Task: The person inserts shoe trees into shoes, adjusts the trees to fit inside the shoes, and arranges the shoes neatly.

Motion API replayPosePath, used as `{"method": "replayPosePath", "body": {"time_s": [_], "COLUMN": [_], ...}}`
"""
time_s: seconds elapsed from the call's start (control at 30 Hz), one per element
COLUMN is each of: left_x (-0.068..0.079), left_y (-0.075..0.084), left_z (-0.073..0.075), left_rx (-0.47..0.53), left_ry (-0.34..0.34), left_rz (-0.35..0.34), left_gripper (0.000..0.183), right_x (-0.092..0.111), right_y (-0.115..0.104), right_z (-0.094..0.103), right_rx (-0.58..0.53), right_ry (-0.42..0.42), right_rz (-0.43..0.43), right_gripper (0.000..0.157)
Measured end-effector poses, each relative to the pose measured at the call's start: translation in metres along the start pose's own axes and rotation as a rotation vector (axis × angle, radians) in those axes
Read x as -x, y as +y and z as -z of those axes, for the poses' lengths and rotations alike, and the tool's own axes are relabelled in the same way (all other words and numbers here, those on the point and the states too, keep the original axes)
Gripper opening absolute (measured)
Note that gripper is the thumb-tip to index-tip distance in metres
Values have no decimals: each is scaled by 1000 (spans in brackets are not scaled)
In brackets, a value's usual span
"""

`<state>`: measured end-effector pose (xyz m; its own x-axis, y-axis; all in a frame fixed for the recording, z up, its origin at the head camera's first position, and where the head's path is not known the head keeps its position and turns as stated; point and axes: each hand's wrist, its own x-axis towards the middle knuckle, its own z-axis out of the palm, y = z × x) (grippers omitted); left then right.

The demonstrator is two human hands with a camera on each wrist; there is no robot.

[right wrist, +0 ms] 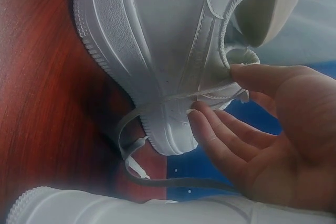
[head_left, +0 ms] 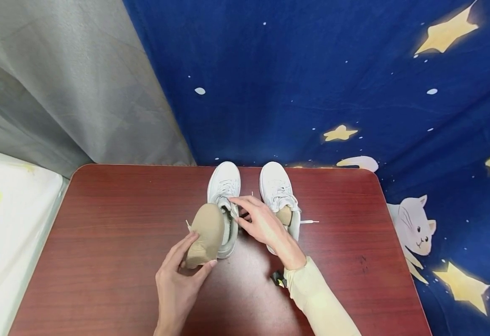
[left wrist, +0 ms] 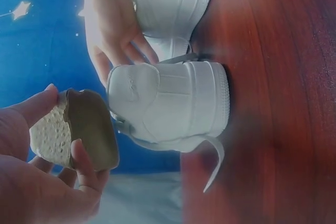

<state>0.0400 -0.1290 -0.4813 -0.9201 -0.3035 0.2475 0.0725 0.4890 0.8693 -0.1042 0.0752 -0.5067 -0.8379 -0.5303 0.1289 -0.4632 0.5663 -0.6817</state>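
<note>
My left hand (head_left: pixel 182 275) holds a beige shoe insert (head_left: pixel 206 231) by its rear end, thumb on one side and fingers on the other. The insert is tilted above the opening of the left white sneaker (head_left: pixel 224 179), covering part of it. In the left wrist view, the insert (left wrist: pixel 94 124) shows a smooth tan shell and a pitted pale face. My right hand (head_left: pixel 266 221) grips that sneaker's upper near the tongue, thumb at the collar edge (right wrist: pixel 227 40) and fingertips by the lace. The laces (left wrist: pixel 212 156) hang loose.
A second white sneaker (head_left: pixel 275 179) stands to the right, a beige insert (head_left: pixel 284 214) inside it, partly behind my right forearm. A small dark and yellow object (head_left: pixel 278 278) lies near my right sleeve. The reddish-brown table (head_left: pixel 115 224) ends at a blue starry curtain (head_left: pixel 262 93).
</note>
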Motion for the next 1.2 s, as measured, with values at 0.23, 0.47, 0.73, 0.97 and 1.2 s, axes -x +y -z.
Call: {"method": "replayPosePath", "body": {"time_s": [0.23, 0.47, 0.73, 0.97, 1.2], "left_x": [2, 4, 5, 5, 6], "left_y": [5, 10, 12, 12, 12], "left_z": [0, 0, -1, -1, -1], "left_rx": [-36, -73, -61, -87, -90], "left_ry": [-45, -57, -73, -70, -77], "left_rz": [-19, -65, -97, -111, -105], "left_gripper": [68, 67, 67, 66, 66], "right_x": [0, 1, 1, 1, 1], "right_y": [0, 1, 1, 0, 0], "right_z": [0, 0, 1, 1, 0], "right_rx": [13, 16, 26, 35, 40], "right_ry": [-3, -13, -1, 0, 13], "right_rz": [-8, -24, -10, -18, 10], "right_gripper": [50, 51, 51, 50, 45]}}
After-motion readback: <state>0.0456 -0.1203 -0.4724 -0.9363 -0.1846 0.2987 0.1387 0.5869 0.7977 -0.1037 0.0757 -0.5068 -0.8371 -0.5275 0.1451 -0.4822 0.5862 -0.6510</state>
